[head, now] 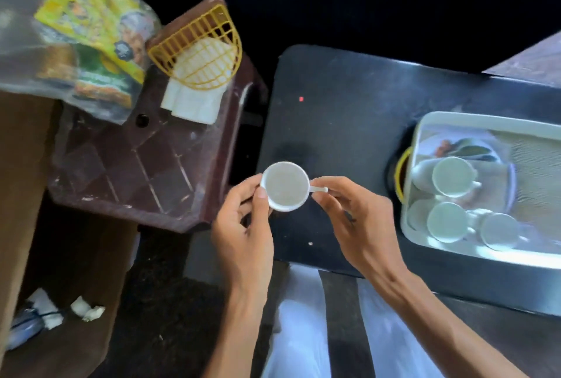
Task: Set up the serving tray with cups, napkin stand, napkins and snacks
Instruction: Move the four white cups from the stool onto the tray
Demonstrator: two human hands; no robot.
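Both hands are holding a small white ceramic cup (285, 185) above the dark tabletop (349, 122): left hand (243, 226) fingers pinching its rim, right hand (352, 219) fingers closing on its handle. Roughly four cups are sitting in the pale rectangular serving tray (485, 122) at the tabletop's right edge. The yellow wire napkin stand (197, 43), white napkins (194, 104) and bagged snacks (85, 28) are waiting on the brown plastic stool (145, 171).

Black table (349, 122) is bare left of the tray (449, 118), open approach there. Tray's near half crowded with upturned cups (446, 221). Stool (145, 165): front bare, back blocked by napkin stand (197, 49) and snack bag (76, 28).
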